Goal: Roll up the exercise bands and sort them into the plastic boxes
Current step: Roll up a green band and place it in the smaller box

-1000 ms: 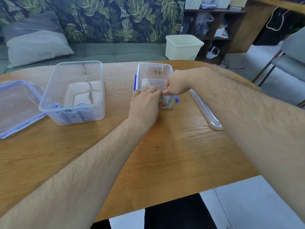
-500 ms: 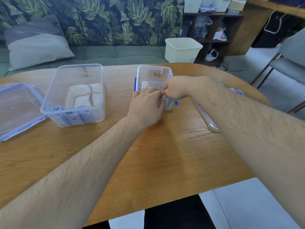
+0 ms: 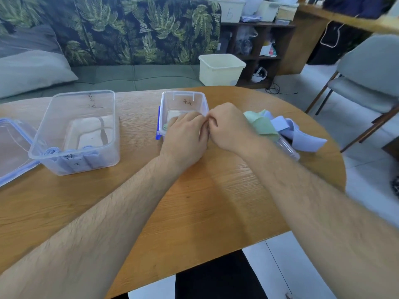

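A small clear box (image 3: pixel 183 102) with blue latches stands at the table's middle. My left hand (image 3: pixel 185 139) covers its near half, fingers curled down inside over a rolled green band (image 3: pixel 165 126), most of which is hidden. My right hand (image 3: pixel 226 126) sits against the box's right rim, fingers curled and thumb and forefinger pinched at the rim. Loose bands lie just right of it: a green band (image 3: pixel 262 125) and lilac bands (image 3: pixel 300 137). A large clear box (image 3: pixel 86 108) on the left holds rolled lilac bands (image 3: pixel 71 157) at its near end.
The small box's lid (image 3: pixel 289 148) lies under the loose bands. The large box's blue-edged lid (image 3: pixel 10 147) rests at the far left. The table's (image 3: pixel 194 201) round edge curves close behind the bands. A grey chair (image 3: pixel 367 78) stands at the right, a sofa beyond the table.
Both hands stay at the small box, and my left fingers have reached a little further inside. The view has swung right, bringing the pile of loose bands into sight.
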